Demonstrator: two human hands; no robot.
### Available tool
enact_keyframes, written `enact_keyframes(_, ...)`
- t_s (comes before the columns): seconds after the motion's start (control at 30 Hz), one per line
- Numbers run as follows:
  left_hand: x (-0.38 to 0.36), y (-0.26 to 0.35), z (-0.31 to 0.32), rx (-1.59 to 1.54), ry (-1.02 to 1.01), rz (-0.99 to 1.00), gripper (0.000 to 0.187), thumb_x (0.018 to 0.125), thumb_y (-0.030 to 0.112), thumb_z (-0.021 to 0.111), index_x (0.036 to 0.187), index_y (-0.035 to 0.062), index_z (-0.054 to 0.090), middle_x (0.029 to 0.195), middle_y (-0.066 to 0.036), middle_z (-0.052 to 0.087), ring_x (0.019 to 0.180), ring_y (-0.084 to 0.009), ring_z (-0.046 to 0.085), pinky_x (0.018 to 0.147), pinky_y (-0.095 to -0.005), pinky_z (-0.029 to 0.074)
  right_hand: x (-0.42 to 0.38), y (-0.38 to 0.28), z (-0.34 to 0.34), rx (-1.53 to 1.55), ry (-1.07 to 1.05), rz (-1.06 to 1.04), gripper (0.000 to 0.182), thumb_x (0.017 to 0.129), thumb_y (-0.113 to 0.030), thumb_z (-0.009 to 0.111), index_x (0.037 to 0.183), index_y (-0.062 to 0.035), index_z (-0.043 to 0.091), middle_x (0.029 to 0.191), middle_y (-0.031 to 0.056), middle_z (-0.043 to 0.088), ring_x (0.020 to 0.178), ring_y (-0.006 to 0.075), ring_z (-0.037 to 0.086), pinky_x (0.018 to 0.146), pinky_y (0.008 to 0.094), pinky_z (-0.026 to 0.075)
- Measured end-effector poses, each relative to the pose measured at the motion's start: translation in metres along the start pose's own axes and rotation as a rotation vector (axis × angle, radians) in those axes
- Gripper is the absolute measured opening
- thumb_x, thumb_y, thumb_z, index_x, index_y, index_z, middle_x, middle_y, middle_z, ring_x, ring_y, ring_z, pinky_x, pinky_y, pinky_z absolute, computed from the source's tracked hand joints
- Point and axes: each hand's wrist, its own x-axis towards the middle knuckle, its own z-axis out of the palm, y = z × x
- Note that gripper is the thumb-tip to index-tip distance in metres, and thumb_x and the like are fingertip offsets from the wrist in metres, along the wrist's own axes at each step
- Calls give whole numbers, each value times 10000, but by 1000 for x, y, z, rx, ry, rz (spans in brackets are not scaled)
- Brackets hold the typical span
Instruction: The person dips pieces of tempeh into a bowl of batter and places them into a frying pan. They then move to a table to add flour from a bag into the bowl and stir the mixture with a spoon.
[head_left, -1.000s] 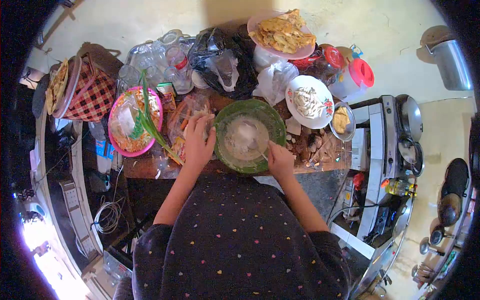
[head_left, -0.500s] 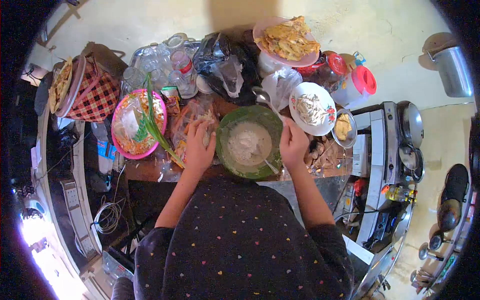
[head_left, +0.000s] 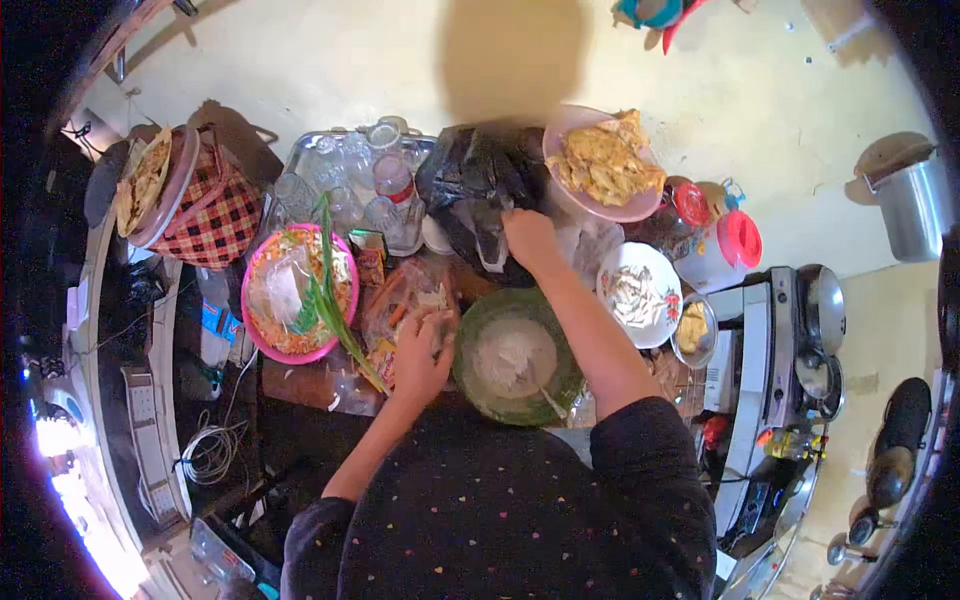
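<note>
My right hand [head_left: 530, 240] reaches to the mouth of a black plastic bag [head_left: 480, 165], its fingers closed against the bag's greyish edge. What they grip is hidden, and the metal spoon is out of sight. Below that forearm stands a green bowl [head_left: 483, 398] of pale batter with flour [head_left: 514, 362] heaped in it; a small spoon [head_left: 551, 402] leans on its near rim. Left of the bowl, my left hand [head_left: 425, 352] rests with bent, parted fingers on a clear plastic bag [head_left: 388, 310] of packets.
A pink basin [head_left: 252, 330] of shredded vegetables with a green leaf stalk [head_left: 328, 270] stands left. Glasses [head_left: 345, 205] crowd a metal tray behind. A plate of fried food [head_left: 608, 165], a white flowered bowl [head_left: 668, 310] and a small metal bowl [head_left: 694, 330] stand right, before a stove [head_left: 778, 350].
My right hand has moved from the bowl's right side up and left to the black bag; the spoon it held no longer shows. My left hand stays beside the bowl. The view has shifted.
</note>
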Motion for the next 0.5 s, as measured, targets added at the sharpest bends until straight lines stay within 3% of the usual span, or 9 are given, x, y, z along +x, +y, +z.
enact_keyframes(0.07, 2, 0, 0, 0, -23, -24, 302, 774, 69, 587, 1075, 49, 560, 1099, -186, 517, 1020, -373, 503, 880, -427, 406, 5, 6, 12, 47, -34, 29, 196, 830, -124, 443, 852, -26, 612, 797, 203, 623, 760, 366, 619, 692, 459, 498)
enact_keyframes(0.17, 6, -1, -3, -11, -28, -24, 303, 775, 72, 585, 1077, 51, 562, 1104, -185, 517, 1022, -373, 506, 881, -427, 409, 7, 0, 14, 143, -146, 305, 190, 795, -137, 488, 833, -9, 623, 807, 222, 626, 791, 390, 611, 715, 482, 485)
enact_keyframes(0.27, 6, -7, -3, -6, -17, -23, 311, 774, 72, 586, 1083, 54, 560, 1108, -185, 516, 1028, -373, 506, 885, -424, 411, -3, -1, 18, 309, -29, 314, 200, 763, -157, 523, 817, 6, 627, 834, 238, 624, 810, 404, 603, 739, 484, 474)
enact_keyframes(0.37, 5, -13, 1, 7, -15, -19, 315, 775, 76, 589, 1087, 54, 557, 1110, -186, 514, 1028, -374, 507, 886, -425, 411, -2, -13, 17, 336, -9, 461, 217, 740, -158, 540, 833, 7, 644, 832, 246, 617, 824, 406, 595, 759, 474, 468)
enact_keyframes(0.5, 9, -3, -6, -11, -39, -41, 315, 779, 84, 592, 1091, 65, 556, 1116, -189, 510, 1032, -376, 504, 886, -433, 408, 1, 11, 75, 514, 122, 589, 242, 771, -174, 541, 863, 15, 661, 771, 211, 634, 780, 360, 621, 710, 429, 480)
